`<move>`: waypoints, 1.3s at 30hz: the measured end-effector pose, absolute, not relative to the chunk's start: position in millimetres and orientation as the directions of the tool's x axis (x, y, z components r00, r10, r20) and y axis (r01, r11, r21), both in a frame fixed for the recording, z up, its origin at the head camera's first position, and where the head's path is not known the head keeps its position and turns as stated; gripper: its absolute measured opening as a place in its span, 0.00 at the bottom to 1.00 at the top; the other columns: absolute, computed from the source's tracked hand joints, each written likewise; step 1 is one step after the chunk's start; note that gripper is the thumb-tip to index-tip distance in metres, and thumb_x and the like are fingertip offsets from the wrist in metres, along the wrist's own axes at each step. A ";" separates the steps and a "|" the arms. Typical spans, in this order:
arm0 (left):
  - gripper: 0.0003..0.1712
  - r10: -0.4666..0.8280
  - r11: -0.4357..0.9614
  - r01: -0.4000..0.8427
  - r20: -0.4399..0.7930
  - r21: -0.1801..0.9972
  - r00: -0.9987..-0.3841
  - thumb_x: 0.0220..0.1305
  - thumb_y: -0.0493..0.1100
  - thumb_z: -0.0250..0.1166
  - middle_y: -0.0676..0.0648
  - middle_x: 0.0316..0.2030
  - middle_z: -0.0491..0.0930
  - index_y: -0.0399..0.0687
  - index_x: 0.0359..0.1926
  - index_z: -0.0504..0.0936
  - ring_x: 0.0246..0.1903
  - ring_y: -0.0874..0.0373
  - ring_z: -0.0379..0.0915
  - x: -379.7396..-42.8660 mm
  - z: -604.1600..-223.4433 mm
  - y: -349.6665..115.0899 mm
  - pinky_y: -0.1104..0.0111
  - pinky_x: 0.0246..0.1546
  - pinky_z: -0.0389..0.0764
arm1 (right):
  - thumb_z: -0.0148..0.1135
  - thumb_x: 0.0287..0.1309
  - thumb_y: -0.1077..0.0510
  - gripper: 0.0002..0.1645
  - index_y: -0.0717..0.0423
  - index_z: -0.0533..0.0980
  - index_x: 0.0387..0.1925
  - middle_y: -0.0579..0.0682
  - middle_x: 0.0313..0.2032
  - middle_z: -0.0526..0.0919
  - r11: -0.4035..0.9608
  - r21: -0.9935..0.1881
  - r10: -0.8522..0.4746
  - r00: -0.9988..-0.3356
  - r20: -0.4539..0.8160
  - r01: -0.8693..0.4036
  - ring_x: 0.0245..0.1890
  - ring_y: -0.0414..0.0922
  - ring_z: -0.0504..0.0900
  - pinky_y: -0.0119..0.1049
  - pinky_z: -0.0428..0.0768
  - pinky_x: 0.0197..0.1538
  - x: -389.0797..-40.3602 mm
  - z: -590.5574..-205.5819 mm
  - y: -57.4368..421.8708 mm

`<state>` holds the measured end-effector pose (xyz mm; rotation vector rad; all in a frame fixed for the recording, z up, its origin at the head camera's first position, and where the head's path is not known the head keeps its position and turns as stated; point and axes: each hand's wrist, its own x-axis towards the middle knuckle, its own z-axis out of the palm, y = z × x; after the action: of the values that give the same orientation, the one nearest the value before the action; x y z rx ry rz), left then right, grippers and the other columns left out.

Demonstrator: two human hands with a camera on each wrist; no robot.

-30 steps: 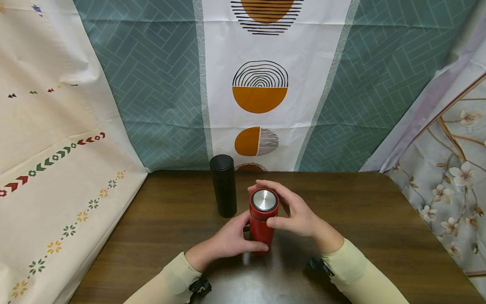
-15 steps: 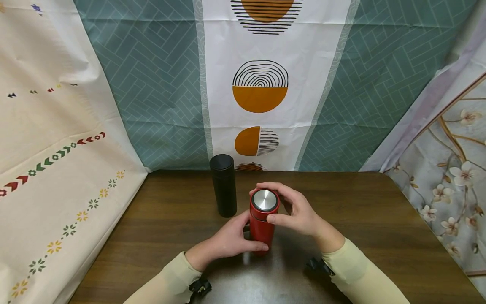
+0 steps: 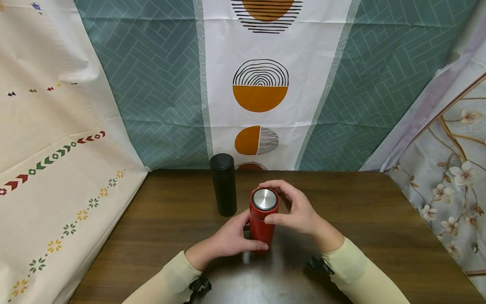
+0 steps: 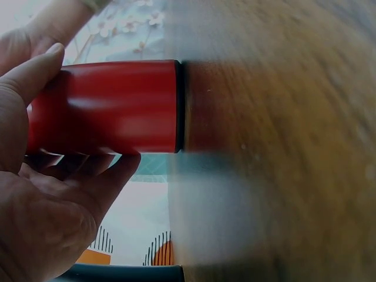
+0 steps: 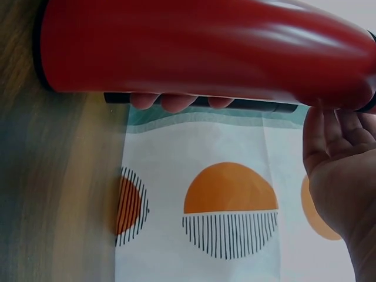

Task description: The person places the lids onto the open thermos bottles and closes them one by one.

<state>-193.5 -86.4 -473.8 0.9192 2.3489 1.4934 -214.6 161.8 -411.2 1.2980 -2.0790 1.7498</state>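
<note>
A red thermos flask (image 3: 261,231) with a silver-topped lid (image 3: 265,199) stands upright on the wooden table. Low on its body, my left hand (image 3: 232,240) grips it, thumb across the front and fingers behind. My right hand (image 3: 300,213) holds the top from the right, its thumb by the seam under the lid and its fingers round the back. In the left wrist view the flask's black base (image 4: 180,106) meets the tabletop. The right wrist view has my right fingers (image 5: 335,126) against the upper end and left fingertips showing past the body.
A black thermos flask (image 3: 225,190) stands upright behind and left of the red one. The brown table (image 3: 341,202) ends at a patterned cloth backdrop (image 3: 163,84), with more hanging cloth on the left and right sides.
My right fingers have shifted a little round the back of the lid, and the thumb has slid slightly left. The left hand and the red thermos flask stay in place.
</note>
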 end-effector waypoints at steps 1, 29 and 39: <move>0.43 0.604 0.290 0.392 0.150 0.873 -0.782 0.62 0.53 0.85 0.63 0.65 0.81 0.70 0.74 0.74 0.67 0.61 0.77 -193.8 -473.8 -86.4 0.50 0.72 0.77 | 0.82 0.53 0.67 0.42 0.58 0.76 0.70 0.55 0.62 0.85 -0.038 -0.745 -0.514 -0.626 0.586 -0.666 0.61 0.52 0.83 0.41 0.81 0.69 -214.7 -411.5 161.9; 0.43 0.615 0.277 0.406 0.164 0.871 -0.771 0.62 0.53 0.86 0.64 0.65 0.81 0.71 0.73 0.74 0.68 0.61 0.77 -194.6 -474.2 -86.3 0.51 0.72 0.77 | 0.85 0.57 0.34 0.50 0.57 0.73 0.68 0.54 0.60 0.84 -0.009 -0.722 -0.470 -0.635 0.613 -0.692 0.59 0.51 0.83 0.40 0.82 0.66 -213.1 -414.8 157.1; 0.43 0.619 0.271 0.386 0.148 0.882 -0.771 0.63 0.54 0.85 0.64 0.65 0.81 0.71 0.74 0.73 0.68 0.61 0.76 -194.4 -474.3 -87.2 0.50 0.72 0.76 | 0.69 0.77 0.51 0.47 0.68 0.60 0.83 0.67 0.73 0.77 -0.231 -0.681 -0.589 -0.457 0.666 -0.695 0.71 0.57 0.79 0.44 0.75 0.76 -220.0 -414.9 156.4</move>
<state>-194.4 -87.2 -474.3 0.9342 2.3140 1.5044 -220.0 156.4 -414.9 1.5855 -1.8900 1.7972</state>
